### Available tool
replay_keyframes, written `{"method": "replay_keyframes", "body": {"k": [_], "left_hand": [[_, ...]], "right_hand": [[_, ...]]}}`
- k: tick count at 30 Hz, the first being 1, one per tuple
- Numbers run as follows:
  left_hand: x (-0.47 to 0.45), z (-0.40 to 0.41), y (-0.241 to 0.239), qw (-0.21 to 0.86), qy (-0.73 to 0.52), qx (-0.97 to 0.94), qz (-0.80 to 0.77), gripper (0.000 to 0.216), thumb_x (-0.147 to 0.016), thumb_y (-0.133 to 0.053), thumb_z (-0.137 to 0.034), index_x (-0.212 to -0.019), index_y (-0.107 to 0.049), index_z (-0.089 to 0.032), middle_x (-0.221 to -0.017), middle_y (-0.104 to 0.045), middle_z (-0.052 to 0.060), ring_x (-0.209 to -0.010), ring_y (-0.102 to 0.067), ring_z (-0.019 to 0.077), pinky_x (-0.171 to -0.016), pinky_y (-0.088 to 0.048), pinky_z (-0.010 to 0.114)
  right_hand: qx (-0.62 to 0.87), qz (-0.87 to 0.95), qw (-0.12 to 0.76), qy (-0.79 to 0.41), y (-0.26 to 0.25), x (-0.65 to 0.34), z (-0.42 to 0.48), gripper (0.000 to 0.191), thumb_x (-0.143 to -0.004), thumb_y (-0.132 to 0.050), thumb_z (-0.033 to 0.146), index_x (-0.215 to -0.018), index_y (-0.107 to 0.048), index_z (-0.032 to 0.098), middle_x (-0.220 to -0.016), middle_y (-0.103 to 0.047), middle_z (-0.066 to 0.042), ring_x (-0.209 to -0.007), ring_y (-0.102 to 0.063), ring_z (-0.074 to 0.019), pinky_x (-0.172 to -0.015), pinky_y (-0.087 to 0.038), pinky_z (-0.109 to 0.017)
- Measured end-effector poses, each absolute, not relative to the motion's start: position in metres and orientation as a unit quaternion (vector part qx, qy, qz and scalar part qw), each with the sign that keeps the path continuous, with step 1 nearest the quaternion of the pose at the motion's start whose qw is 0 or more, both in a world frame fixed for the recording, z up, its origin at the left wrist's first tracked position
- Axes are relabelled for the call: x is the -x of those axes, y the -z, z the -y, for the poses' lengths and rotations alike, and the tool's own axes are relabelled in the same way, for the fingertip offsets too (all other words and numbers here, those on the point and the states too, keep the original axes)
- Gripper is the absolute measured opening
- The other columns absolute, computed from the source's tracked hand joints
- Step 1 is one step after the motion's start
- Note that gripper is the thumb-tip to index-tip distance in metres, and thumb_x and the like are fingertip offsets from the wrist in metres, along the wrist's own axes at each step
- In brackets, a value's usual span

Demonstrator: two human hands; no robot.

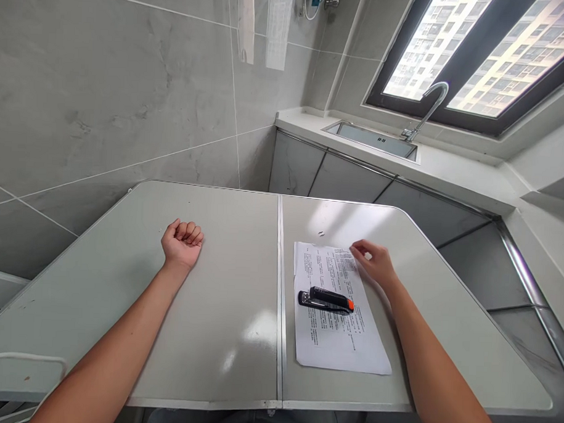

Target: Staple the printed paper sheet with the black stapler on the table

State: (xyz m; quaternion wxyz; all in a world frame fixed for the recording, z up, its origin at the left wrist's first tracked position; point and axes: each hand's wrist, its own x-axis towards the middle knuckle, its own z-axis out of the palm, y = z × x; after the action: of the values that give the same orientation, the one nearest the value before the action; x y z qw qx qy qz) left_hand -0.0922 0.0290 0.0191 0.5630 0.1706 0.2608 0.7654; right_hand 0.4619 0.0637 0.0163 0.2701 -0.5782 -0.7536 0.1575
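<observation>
Printed paper sheets [323,345] lie stacked, slightly uneven, on the right half of a folding table [224,271]. Across their middle rests a black stapler [327,299] with an orange end pointing right. At the stack's far right corner, my right hand [375,261] has thumb and forefinger pinched together on the paper's edge. My left hand [183,242] lies on the table's left half, palm up, fingers curled into a fist with nothing visible in it. It is well apart from the paper. Small metallic bits, like staples [321,233], lie just beyond the sheets.
A metal seam [279,298] divides the table between my hands. A white cable [22,355] runs by the near left edge. Beyond the table stands a counter [468,175] with a sink [372,140] and faucet [428,112], under a window [476,64]. A tiled wall [129,76] borders the left.
</observation>
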Motion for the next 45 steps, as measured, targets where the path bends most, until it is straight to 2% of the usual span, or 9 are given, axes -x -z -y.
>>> {"method": "replay_keyframes", "body": {"k": [2,4,7,11,14,20,25,34,45], "left_hand": [[0.091,-0.028,-0.019,0.565,-0.764,-0.171,-0.261,0.051,-0.087,-0.06,-0.023,-0.06,-0.018,-0.019,-0.055,-0.02,-0.004,-0.046,-0.027,0.0092,-0.043,-0.025,0.026],[0.09,-0.028,-0.02,0.566,-0.763,-0.171,-0.262,0.051,-0.087,-0.06,-0.023,-0.06,-0.018,-0.019,-0.055,-0.021,-0.004,-0.046,-0.027,0.0092,-0.043,-0.025,0.026],[0.089,-0.027,-0.02,0.566,-0.761,-0.175,-0.265,0.051,-0.087,-0.061,-0.023,-0.06,-0.018,-0.019,-0.055,-0.021,-0.004,-0.046,-0.027,0.0091,-0.043,-0.026,0.026],[0.087,-0.027,-0.021,0.565,-0.756,-0.183,-0.274,0.052,-0.087,-0.061,-0.024,-0.059,-0.017,-0.019,-0.055,-0.021,-0.004,-0.046,-0.028,0.0091,-0.042,-0.027,0.026],[0.085,-0.027,-0.023,0.565,-0.753,-0.185,-0.281,0.053,-0.087,-0.062,-0.024,-0.06,-0.016,-0.019,-0.054,-0.021,-0.004,-0.045,-0.028,0.009,-0.042,-0.027,0.026],[0.083,-0.026,-0.026,0.567,-0.75,-0.18,-0.29,0.055,-0.088,-0.062,-0.025,-0.061,-0.015,-0.02,-0.054,-0.021,-0.004,-0.045,-0.03,0.0084,-0.042,-0.028,0.025],[0.084,-0.026,-0.024,0.563,-0.752,-0.181,-0.291,0.053,-0.087,-0.061,-0.024,-0.06,-0.016,-0.02,-0.055,-0.021,-0.004,-0.045,-0.029,0.0088,-0.042,-0.027,0.025],[0.084,-0.027,-0.022,0.566,-0.752,-0.183,-0.283,0.053,-0.087,-0.062,-0.024,-0.06,-0.017,-0.02,-0.055,-0.021,-0.005,-0.044,-0.029,0.0088,-0.042,-0.026,0.026],[0.086,-0.029,-0.021,0.575,-0.748,-0.191,-0.271,0.054,-0.088,-0.063,-0.024,-0.059,-0.017,-0.019,-0.054,-0.022,-0.005,-0.044,-0.03,0.0085,-0.042,-0.027,0.026]], "right_hand": [[0.418,0.824,0.222,-0.313,-0.029,-0.446,-0.053,0.049,-0.098,-0.05,0.062,-0.119,-0.072,0.023,-0.12,-0.073,-0.011,-0.109,-0.067,-0.0265,-0.094,-0.053,-0.039],[0.258,0.856,0.129,-0.43,-0.039,-0.429,-0.042,0.068,-0.093,-0.059,0.069,-0.146,-0.059,0.027,-0.151,-0.057,-0.012,-0.139,-0.053,-0.0314,-0.111,-0.047,-0.047],[0.136,0.868,0.028,-0.477,-0.045,-0.402,-0.027,0.086,-0.085,-0.078,0.056,-0.159,-0.043,0.031,-0.166,-0.04,-0.01,-0.159,-0.026,-0.0317,-0.126,-0.03,-0.052],[0.08,0.862,-0.005,-0.5,-0.051,-0.374,-0.016,0.063,-0.09,-0.071,0.023,-0.15,-0.057,0.031,-0.157,-0.054,-0.007,-0.158,-0.029,-0.0278,-0.129,-0.022,-0.053],[0.03,0.841,-0.033,-0.539,-0.058,-0.362,-0.013,0.058,-0.084,-0.072,0.017,-0.14,-0.067,0.03,-0.143,-0.067,-0.006,-0.153,-0.039,-0.0291,-0.129,-0.02,-0.052],[0.03,0.825,-0.006,-0.564,-0.059,-0.343,-0.007,0.049,-0.086,-0.077,0.029,-0.134,-0.072,0.027,-0.139,-0.07,-0.008,-0.146,-0.051,-0.0295,-0.127,-0.022,-0.051],[0.009,0.815,0.027,-0.579,-0.05,-0.332,-0.005,0.057,-0.084,-0.081,0.038,-0.138,-0.069,0.026,-0.138,-0.07,-0.011,-0.141,-0.056,-0.029,-0.126,-0.027,-0.049],[0.056,0.82,0.037,-0.569,-0.048,-0.307,0.009,0.064,-0.084,-0.08,0.031,-0.145,-0.062,0.031,-0.139,-0.07,-0.006,-0.145,-0.053,-0.0274,-0.13,-0.02,-0.051],[0.164,0.817,0.137,-0.535,-0.033,-0.21,0.046,0.064,-0.08,-0.077,0.021,-0.141,-0.063,0.032,-0.137,-0.07,-0.002,-0.139,-0.058,-0.0286,-0.129,-0.021,-0.049]]}}
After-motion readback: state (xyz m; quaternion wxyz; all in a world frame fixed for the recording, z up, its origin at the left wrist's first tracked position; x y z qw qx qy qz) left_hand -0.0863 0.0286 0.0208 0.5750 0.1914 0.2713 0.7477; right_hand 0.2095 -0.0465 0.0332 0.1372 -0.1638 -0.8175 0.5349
